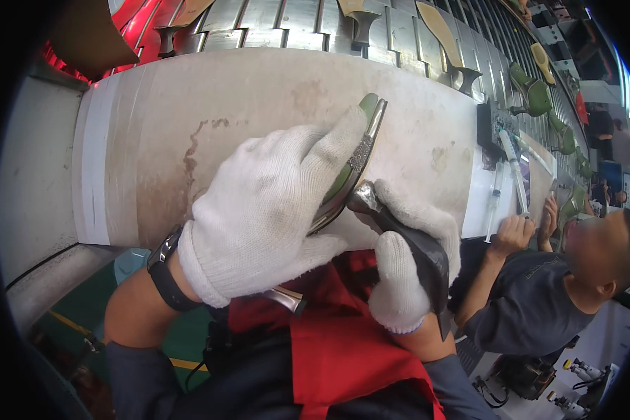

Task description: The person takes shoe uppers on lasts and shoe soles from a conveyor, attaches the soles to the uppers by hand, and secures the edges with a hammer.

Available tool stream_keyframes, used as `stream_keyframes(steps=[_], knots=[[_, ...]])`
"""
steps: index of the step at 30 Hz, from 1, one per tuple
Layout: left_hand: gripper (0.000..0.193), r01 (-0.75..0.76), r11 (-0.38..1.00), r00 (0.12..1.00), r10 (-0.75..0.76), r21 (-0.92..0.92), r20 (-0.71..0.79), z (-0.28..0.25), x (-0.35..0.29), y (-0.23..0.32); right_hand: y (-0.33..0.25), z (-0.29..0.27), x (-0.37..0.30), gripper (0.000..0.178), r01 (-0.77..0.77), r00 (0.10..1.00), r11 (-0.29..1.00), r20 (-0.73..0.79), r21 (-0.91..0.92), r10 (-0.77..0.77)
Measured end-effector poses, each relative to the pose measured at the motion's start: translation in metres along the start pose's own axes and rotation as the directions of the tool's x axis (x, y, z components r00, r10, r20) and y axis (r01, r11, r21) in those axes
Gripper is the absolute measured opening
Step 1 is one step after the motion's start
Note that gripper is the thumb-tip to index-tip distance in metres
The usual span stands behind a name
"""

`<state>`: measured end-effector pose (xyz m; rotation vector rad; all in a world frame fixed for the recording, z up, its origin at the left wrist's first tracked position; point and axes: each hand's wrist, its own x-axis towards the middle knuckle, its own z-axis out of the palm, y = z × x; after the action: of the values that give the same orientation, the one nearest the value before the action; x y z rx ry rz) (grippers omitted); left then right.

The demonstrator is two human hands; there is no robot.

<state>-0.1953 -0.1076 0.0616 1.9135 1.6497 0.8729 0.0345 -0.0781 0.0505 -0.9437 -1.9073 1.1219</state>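
Observation:
My left hand (259,203), in a white knit glove, is wrapped round a green high-heeled shoe (337,183). The shoe's shiny sole edge faces right, and its metallic heel (287,299) shows below my palm. In my right hand (409,269), also gloved, is a dark metal hammer (413,241) with a rounded, shiny face. That face is close beside the shoe's sole, near its middle; whether they touch, I cannot tell. My left hand hides much of the shoe's upper.
A pale, stained worktop (259,91) lies under my hands. Beyond it runs a metal slat conveyor (301,24) carrying heeled soles (437,31) and green shoes (537,94). At right, a co-worker (539,301) sits close, hands (514,234) near syringes (514,171) and a dark box (493,133).

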Motion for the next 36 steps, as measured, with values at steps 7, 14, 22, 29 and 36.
stream_keyframes(steps=[7,14,22,29,36], knots=[[0.107,0.011,1.000,1.000,-0.011,0.011,0.022,-0.003,0.002,-0.002,-0.001,0.025,-0.002,0.039,0.231,0.961,0.972,-0.144,-0.048,-0.235],[0.111,-0.038,0.998,0.997,0.041,-0.042,0.069,-0.009,-0.007,-0.019,0.025,0.023,-0.028,0.038,0.110,0.994,0.952,-0.027,0.285,-0.107],[0.109,-0.056,0.997,0.997,0.058,-0.049,0.046,-0.007,-0.006,-0.019,0.014,0.023,-0.009,0.040,0.309,0.951,0.949,0.038,-0.061,-0.307],[0.081,-0.115,0.988,0.993,0.113,-0.103,-0.027,-0.010,-0.010,-0.028,-0.006,0.020,0.005,0.039,0.256,0.959,0.961,0.148,-0.101,-0.240],[0.061,-0.062,0.989,0.997,0.054,-0.135,-0.059,-0.007,-0.011,-0.025,-0.024,0.027,0.008,0.038,0.181,0.968,0.980,0.188,-0.077,-0.164]])
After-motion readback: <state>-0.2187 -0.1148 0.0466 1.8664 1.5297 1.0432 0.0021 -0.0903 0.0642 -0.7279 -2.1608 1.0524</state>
